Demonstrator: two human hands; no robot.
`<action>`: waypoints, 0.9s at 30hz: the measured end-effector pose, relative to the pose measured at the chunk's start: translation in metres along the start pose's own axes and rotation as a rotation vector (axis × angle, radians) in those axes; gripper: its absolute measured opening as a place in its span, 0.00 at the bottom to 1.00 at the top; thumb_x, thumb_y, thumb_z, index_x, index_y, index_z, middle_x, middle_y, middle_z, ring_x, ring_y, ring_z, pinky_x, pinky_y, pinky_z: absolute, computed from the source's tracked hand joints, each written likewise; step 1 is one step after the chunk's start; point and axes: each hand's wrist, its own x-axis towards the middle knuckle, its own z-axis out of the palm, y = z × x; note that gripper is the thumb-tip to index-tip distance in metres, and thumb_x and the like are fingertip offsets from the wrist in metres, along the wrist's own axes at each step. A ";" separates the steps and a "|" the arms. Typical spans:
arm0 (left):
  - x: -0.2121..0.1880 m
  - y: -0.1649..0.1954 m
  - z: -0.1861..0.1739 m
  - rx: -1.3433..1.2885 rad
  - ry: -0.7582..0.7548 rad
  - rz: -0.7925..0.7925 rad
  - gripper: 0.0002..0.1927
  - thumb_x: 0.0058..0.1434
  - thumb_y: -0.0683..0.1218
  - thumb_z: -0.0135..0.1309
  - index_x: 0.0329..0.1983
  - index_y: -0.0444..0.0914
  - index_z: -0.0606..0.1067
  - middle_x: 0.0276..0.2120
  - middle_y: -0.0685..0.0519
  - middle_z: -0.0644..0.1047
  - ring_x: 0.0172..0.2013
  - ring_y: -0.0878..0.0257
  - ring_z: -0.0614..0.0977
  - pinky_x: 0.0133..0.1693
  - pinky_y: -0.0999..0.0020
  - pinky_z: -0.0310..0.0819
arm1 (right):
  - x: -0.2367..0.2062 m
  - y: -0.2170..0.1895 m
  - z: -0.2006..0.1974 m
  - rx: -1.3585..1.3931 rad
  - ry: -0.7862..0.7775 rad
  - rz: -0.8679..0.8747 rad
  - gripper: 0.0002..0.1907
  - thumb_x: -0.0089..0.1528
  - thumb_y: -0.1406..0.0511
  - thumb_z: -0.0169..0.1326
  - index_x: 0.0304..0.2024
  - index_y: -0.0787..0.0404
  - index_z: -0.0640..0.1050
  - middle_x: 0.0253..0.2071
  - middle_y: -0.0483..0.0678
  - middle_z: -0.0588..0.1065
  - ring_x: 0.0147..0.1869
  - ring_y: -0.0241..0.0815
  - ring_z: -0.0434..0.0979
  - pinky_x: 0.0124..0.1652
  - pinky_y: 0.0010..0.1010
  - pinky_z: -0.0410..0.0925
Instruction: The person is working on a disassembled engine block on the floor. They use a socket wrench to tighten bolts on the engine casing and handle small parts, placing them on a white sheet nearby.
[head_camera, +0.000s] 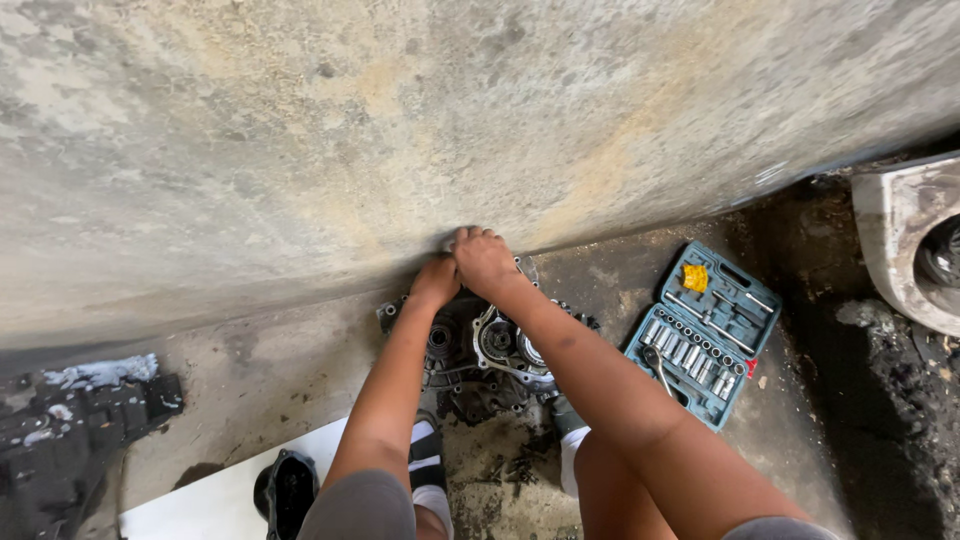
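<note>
Both hands set at far edge of greasy grey cast-metal gearbox housing (485, 345) on stained concrete floor (300, 360), against rough grey wall (400, 120). Left hand (436, 281) curled over rim; right hand (483, 258) closed over same edge, fingers (470, 236) bent; actual hold hidden. Open teal plastic socket-set case (705, 335) right of fingers. Advisable: grip evenly, keep fingers clear of wall, steady footing

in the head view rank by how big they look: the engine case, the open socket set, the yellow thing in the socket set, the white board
1. Engine case, though arms hide part of it
2. White board and socket set look about alike; the board is cut off by the frame, so no ranking
3. Yellow thing, clearly smallest
</note>
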 end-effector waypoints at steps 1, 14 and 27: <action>0.002 0.000 0.000 0.001 -0.007 0.010 0.13 0.63 0.48 0.51 0.42 0.36 0.80 0.42 0.36 0.81 0.45 0.39 0.82 0.49 0.45 0.76 | -0.001 0.000 -0.002 -0.025 0.017 -0.028 0.20 0.62 0.62 0.54 0.51 0.70 0.72 0.49 0.63 0.75 0.53 0.59 0.78 0.50 0.44 0.72; 0.003 -0.001 0.020 0.081 0.059 -0.071 0.15 0.66 0.51 0.47 0.43 0.38 0.79 0.35 0.37 0.82 0.37 0.40 0.84 0.42 0.46 0.79 | 0.000 0.010 -0.008 0.008 0.073 -0.106 0.20 0.66 0.56 0.50 0.47 0.67 0.77 0.43 0.58 0.80 0.46 0.54 0.83 0.43 0.41 0.76; 0.002 0.015 0.008 0.011 0.000 -0.177 0.23 0.66 0.60 0.40 0.44 0.42 0.80 0.41 0.41 0.83 0.45 0.41 0.83 0.46 0.45 0.78 | 0.004 0.000 0.001 0.058 -0.010 0.182 0.23 0.70 0.52 0.44 0.35 0.56 0.85 0.37 0.52 0.83 0.42 0.51 0.85 0.41 0.41 0.75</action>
